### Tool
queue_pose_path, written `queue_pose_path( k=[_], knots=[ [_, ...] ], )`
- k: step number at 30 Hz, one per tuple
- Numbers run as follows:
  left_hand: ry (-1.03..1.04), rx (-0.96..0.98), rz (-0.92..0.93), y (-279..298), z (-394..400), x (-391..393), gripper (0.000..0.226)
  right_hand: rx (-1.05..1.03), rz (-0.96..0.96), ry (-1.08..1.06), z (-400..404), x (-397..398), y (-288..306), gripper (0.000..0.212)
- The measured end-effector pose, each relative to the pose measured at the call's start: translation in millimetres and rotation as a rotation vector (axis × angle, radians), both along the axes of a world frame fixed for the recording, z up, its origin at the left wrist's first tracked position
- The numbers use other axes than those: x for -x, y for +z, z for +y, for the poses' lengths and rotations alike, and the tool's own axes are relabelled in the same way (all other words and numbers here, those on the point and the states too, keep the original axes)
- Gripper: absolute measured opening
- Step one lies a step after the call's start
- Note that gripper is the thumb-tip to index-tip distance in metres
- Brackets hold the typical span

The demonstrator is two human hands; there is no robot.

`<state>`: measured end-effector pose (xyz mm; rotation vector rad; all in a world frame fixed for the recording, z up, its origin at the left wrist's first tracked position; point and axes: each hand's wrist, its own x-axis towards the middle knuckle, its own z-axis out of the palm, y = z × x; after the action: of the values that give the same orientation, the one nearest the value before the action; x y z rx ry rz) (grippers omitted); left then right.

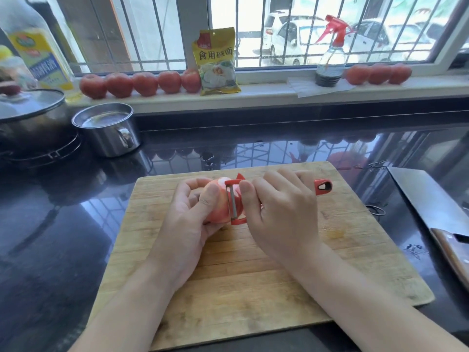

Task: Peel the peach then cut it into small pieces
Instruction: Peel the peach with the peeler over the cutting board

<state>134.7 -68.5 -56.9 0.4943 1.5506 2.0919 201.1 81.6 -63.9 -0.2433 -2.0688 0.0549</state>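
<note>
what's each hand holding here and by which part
The left hand cups the peach around its left side. The right hand grips the red peeler by its handle, blade against the peach.

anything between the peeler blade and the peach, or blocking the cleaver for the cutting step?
Nothing visible. The right hand holds the red peeler, blade against the peach, which the left hand grips. The cleaver lies uncovered beside the cutting board.

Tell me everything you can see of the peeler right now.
The peeler is a red, plastic-looking Y-type with a metal blade across its fork and a hanging hole at the handle's end. The right hand grips its handle; the blade lies against the peach, which the left hand holds above the cutting board.
</note>
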Motion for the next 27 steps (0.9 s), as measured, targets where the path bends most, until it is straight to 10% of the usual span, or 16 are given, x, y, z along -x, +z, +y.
queue_pose_path(
  k=[27],
  knots=[
    [0.081,-0.056,0.040,-0.2,-5.8,2.9,0.037,0.021,-0.334,-0.338,34.2,-5.9,-2.4,0.051]
  ],
)
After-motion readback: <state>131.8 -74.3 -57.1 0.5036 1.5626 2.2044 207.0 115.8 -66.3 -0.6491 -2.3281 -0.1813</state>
